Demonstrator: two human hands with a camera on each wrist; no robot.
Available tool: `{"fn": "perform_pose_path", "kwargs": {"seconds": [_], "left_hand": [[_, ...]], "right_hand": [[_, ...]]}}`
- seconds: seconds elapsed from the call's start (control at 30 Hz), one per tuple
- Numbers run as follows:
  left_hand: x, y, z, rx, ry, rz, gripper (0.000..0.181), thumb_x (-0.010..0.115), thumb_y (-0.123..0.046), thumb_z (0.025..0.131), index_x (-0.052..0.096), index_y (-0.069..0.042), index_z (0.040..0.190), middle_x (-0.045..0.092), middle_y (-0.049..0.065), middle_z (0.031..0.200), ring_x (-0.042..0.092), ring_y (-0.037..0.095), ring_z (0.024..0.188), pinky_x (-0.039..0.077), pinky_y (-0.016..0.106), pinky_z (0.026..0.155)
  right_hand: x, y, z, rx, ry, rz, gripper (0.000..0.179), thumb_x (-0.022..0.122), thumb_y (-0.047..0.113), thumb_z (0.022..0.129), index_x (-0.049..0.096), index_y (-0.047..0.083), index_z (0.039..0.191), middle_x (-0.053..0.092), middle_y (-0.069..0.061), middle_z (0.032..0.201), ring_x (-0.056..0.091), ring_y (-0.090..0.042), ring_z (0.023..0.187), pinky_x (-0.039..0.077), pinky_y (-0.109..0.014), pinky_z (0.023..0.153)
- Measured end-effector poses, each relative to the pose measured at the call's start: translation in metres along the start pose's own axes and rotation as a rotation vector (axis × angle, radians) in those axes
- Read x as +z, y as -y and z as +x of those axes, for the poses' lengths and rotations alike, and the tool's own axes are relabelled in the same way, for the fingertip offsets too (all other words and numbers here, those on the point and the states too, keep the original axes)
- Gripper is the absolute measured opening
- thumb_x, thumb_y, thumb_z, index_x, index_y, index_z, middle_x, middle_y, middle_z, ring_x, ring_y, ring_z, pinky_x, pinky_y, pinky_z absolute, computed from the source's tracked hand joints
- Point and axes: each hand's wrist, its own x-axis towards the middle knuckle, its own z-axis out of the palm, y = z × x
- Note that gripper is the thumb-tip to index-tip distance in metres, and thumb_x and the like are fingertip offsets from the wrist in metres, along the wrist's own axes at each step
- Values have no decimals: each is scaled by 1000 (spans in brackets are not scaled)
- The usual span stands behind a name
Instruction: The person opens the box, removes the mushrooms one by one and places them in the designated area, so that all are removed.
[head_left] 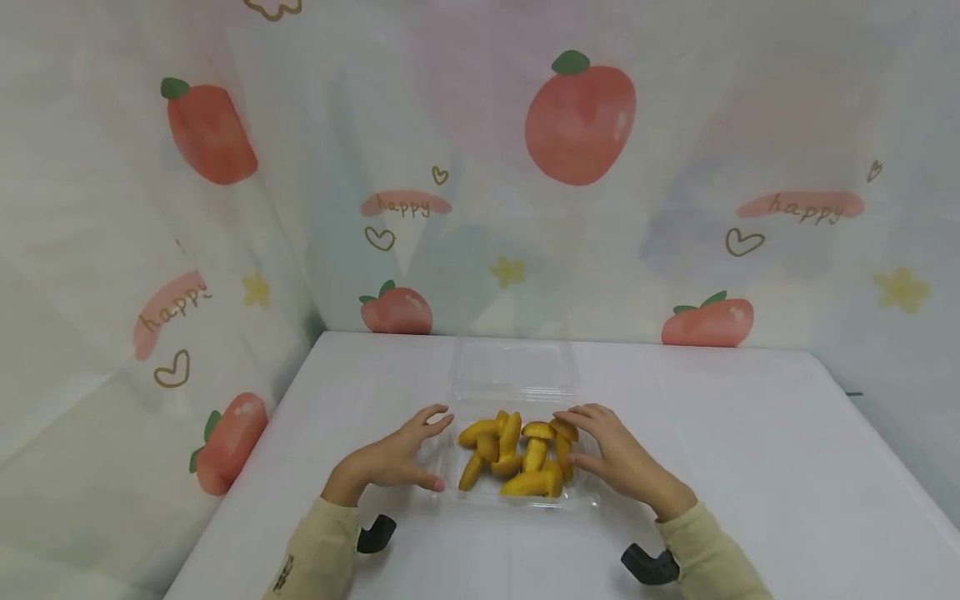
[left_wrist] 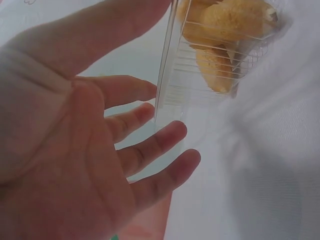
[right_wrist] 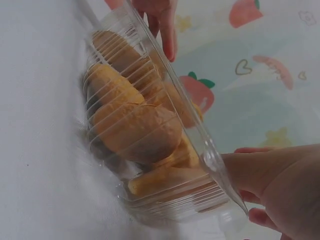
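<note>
A clear plastic clamshell box [head_left: 465, 502] stands on the table, its clear lid [head_left: 516, 367] folded back toward the wall. Several yellow-brown mushrooms [head_left: 535, 454] with thick stems lie jumbled inside; the right wrist view shows mushrooms [right_wrist: 135, 131] through the ribbed wall. At the box's left side my left hand [head_left: 393, 458] is spread, fingers and thumb apart, holding nothing. In the left wrist view its fingertips [left_wrist: 172, 132] are close by the rim. My right hand [head_left: 621, 454] is at the right rim, its loosely bent fingers reaching over the corner, near the rightmost mushroom [head_left: 564, 454].
A white cloth covers the table [head_left: 720, 433]. Behind and to the left hangs a printed backdrop [head_left: 480, 150] with fruit, hearts and lettering. Black curved pieces [head_left: 377, 534] stick out by both sleeve cuffs.
</note>
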Motion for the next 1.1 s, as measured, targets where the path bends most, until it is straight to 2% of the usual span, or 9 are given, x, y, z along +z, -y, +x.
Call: {"fn": "perform_pose_path", "kwargs": {"seconds": [0.37,0.57,0.77,1.1], "left_hand": [[-1,0,-4,-36,15,-34,100,84,-24,85,22,-4,161,10,13,169,38,43,145,34,61,117],[1,2,-1,-22,4,-23,100,84,-25,84,24,-2,160,12,14,168,45,37,141,37,60,114],[2,0,-1,-25,4,-24,99,83,-24,85,24,-2,160,12,13,169,46,34,139,39,58,113],[2,-7,-3,-39,-9,-47,98,84,-22,84,26,-3,160,12,14,169,46,36,139,38,60,114]], "right_hand": [[10,3,1,59,-15,-36,43,68,13,96,61,8,138,64,-10,139,46,-45,136,39,-68,109],[15,4,2,39,-58,-106,45,71,11,93,62,7,136,67,-11,134,48,-49,132,42,-71,102],[17,4,4,42,-110,-131,41,76,11,88,67,6,128,71,-13,124,51,-47,125,44,-65,103],[14,5,5,59,-102,-112,44,83,11,81,70,2,122,68,-11,112,51,-40,123,45,-59,105]]}}
